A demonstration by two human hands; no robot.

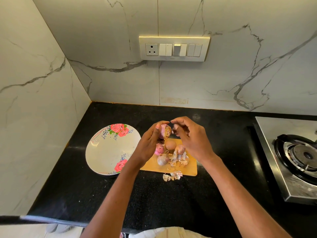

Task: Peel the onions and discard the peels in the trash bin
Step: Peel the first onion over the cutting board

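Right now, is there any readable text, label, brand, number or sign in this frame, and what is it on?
None can be read.
Switch panel: faint marks under the switches, too small and blurred to read.
Plate: rose pattern only, no lettering.
Cutting board, stove and the onion in the left hand: no visible text.

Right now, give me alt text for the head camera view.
The left hand holds an onion above a wooden cutting board while the right hand pulls at its skin. More onions and loose peels lie on the board; a floral plate sits beside it.
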